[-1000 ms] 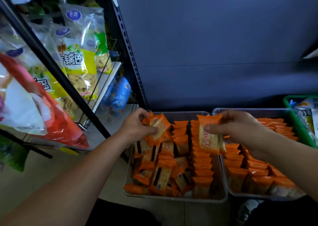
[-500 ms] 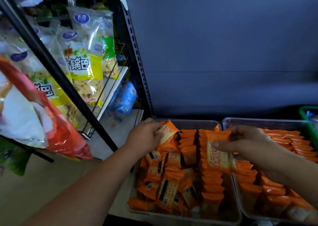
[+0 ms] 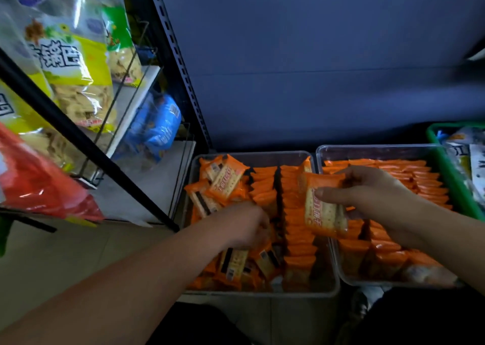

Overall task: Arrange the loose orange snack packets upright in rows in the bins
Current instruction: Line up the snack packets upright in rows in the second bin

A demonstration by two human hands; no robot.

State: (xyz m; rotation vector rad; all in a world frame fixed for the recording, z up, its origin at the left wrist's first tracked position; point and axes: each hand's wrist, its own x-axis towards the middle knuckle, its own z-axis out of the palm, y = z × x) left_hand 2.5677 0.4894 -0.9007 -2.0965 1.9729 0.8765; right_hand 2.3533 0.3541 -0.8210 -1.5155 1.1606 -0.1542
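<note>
while upright — packet (image 3: pixel 324 208) in right hand (image 3: pixel 367 195)

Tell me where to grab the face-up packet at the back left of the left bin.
Pinch the face-up packet across its long edges, coming from above. It lies slanted and uncovered on top of the loose pile, with the back wall of the left bin close behind.

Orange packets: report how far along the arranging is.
Done: the right bin holds upright rows, and the left bin has two rows on its right side. In hand: the right hand holds a few packets; the left hand reaches into the loose pile. Left: that pile needs standing.
</note>
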